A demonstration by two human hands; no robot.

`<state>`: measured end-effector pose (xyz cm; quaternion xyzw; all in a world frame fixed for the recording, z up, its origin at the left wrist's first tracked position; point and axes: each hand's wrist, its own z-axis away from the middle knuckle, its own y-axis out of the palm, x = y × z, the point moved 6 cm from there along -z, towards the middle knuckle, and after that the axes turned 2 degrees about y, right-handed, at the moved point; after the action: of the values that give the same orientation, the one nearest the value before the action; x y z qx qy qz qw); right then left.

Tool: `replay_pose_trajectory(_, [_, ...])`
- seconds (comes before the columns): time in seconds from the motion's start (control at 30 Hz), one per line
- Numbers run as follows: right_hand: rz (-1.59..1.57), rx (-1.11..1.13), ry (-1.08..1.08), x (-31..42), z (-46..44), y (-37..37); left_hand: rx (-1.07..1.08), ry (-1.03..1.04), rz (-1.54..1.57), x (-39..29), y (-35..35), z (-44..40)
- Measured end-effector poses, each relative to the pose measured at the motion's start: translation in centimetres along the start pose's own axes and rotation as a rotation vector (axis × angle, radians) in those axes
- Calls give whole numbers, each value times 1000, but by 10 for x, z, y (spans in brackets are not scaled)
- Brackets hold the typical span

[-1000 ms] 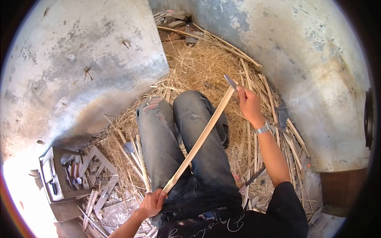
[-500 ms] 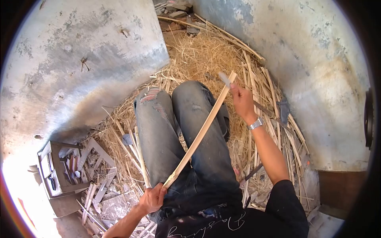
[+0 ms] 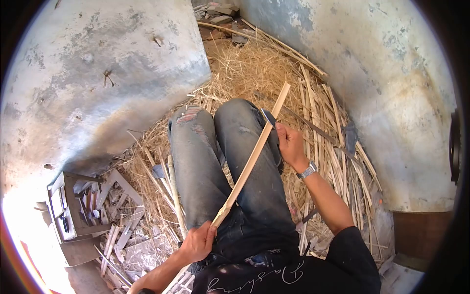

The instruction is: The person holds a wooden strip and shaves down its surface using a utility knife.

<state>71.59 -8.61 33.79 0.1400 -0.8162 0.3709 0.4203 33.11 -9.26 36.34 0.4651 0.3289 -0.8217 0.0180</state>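
Note:
A long pale bamboo strip slants across my lap, with a knobby node close to its lower end. My left hand is closed around that lower end, near my waist. Toward the upper end, my right hand, with a watch on its wrist, grips a knife. The knife's short dark blade lies across the strip and touches it; the handle is hidden in my fist. Both my knees, in worn jeans, are under the strip.
Fine shavings cover the floor ahead. Many split strips lie along the right wall, with a long dark bar across them. At left stands a wooden frame beside scrap pieces. Walls rise on both sides.
My right hand and the knife have slid down the strip toward me. My left hand has shifted slightly right and up, still holding the lower end.

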Motion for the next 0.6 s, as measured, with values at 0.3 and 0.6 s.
replay_pose_trajectory(0.3, [-26, 101, 141, -30, -3, 3, 10, 6, 64, -32, -1, -49])
replay_pose_trajectory(0.6, [-225, 294, 140, 6, 26, 20, -69, 102, 75, -48, 4, -85])
